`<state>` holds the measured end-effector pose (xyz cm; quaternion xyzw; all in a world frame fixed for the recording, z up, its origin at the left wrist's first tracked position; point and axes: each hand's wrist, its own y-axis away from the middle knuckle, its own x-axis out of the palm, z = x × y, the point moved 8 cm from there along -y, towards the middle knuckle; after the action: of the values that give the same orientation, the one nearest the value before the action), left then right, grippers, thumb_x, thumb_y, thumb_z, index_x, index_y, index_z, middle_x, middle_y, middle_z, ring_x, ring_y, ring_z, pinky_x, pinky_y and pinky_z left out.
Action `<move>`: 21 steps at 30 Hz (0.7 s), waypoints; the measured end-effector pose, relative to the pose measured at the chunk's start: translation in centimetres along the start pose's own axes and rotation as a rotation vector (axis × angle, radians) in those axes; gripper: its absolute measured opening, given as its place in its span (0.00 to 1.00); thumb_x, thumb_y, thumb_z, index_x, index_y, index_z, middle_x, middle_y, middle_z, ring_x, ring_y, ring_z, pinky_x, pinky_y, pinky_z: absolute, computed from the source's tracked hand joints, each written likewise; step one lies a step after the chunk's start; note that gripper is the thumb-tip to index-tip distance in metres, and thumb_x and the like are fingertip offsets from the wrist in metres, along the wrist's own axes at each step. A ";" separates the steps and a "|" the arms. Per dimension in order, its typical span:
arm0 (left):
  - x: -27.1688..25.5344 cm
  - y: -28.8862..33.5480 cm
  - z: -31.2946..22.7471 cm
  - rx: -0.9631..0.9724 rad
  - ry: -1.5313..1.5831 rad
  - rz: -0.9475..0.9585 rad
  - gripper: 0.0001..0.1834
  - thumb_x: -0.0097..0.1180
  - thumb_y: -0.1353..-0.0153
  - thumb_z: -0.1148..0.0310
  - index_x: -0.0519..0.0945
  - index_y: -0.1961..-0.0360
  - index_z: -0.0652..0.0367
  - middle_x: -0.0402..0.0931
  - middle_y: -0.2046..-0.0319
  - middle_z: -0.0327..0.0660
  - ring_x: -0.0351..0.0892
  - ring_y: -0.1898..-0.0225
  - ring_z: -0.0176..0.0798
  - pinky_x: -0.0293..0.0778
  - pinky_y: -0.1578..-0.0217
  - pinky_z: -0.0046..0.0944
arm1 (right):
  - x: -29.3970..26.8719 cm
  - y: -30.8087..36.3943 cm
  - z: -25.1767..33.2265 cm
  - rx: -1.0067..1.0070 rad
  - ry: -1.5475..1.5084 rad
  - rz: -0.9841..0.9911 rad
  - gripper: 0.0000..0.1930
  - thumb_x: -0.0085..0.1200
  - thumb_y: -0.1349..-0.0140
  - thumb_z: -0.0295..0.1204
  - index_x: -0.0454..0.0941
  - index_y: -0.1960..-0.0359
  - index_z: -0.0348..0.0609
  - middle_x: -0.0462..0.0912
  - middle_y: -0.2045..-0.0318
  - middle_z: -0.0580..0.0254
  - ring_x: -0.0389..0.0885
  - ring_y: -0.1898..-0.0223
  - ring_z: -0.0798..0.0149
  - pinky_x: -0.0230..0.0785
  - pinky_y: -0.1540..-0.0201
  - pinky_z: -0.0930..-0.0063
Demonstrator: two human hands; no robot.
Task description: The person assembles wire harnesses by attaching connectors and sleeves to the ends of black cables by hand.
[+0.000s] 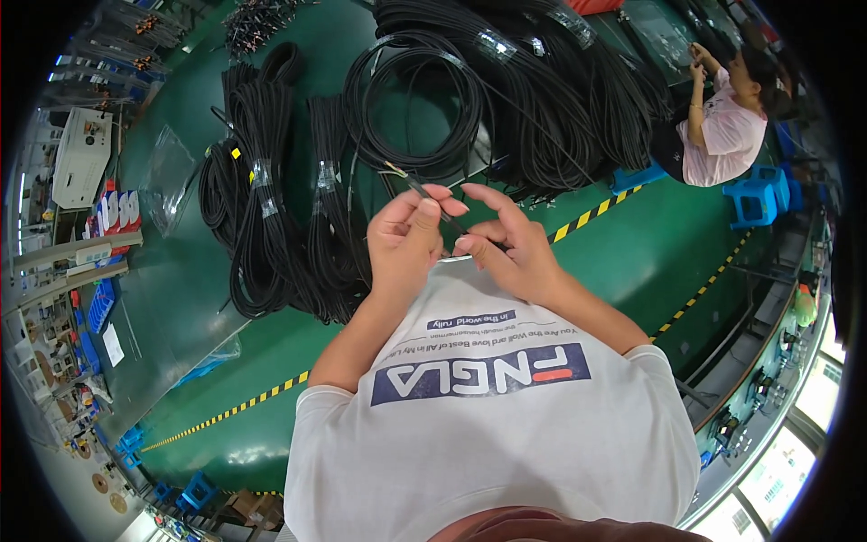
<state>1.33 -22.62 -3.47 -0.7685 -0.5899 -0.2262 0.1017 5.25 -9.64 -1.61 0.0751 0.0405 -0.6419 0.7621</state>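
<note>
Held in front of my chest is a black cable [416, 185], its far end stripped to thin light-coloured wires [396, 169]. My left hand [408, 237] pinches it just below that end, thumb against fingers. Lower along the cable, my right hand [511, 242] has its thumb and bent fingers closed around it, with the index finger arched away. Part of the cable is hidden behind the fingers. Just beyond my hands lies a round coil of black cable [359, 113] on the green table.
Tied bundles of black cable [262, 172] lie to the left, and a large heap [560, 99] fills the far right. A clear plastic bag [169, 181] rests at the left. One person [727, 126] works at the far right beside blue stools [757, 197]. Yellow-black tape [591, 215] marks the floor.
</note>
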 end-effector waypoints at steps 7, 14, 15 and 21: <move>1.4 0.0 0.1 -0.081 -0.029 0.053 0.12 0.49 0.33 0.68 0.77 0.54 0.64 0.81 0.61 0.42 0.64 0.82 0.19 0.60 0.83 0.21 | -0.5 -0.4 -1.2 0.013 -0.272 -0.015 0.31 0.55 0.37 0.29 0.55 0.35 0.39 0.83 0.72 0.66 0.75 0.75 0.77 0.69 0.68 0.82; 1.3 0.1 -0.2 0.201 -0.321 0.113 0.09 0.51 0.35 0.72 0.79 0.61 0.68 0.76 0.52 0.47 0.64 0.81 0.18 0.57 0.84 0.21 | 0.1 -0.2 -0.5 -0.110 -0.134 -0.005 0.17 0.57 0.38 0.30 0.72 0.49 0.37 0.83 0.68 0.58 0.80 0.70 0.72 0.71 0.65 0.78; 1.3 0.3 -0.1 0.118 -0.272 0.101 0.09 0.53 0.36 0.73 0.79 0.63 0.70 0.74 0.48 0.50 0.72 0.74 0.24 0.66 0.77 0.22 | -0.3 -0.1 1.3 -0.144 0.081 0.003 0.15 0.60 0.41 0.31 0.75 0.55 0.37 0.83 0.68 0.59 0.81 0.70 0.69 0.72 0.66 0.77; 1.4 0.1 -1.3 0.079 -0.179 0.116 0.08 0.54 0.37 0.74 0.80 0.64 0.70 0.77 0.52 0.50 0.75 0.64 0.30 0.70 0.66 0.28 | -0.4 0.3 4.3 -0.460 0.292 -0.161 0.11 0.55 0.39 0.31 0.76 0.58 0.37 0.76 0.74 0.57 0.77 0.72 0.55 0.69 0.71 0.67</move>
<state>1.45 -22.00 -1.62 -0.8138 -0.5597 -0.1269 0.0917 5.32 -9.87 2.75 -0.0113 0.3003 -0.6566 0.6917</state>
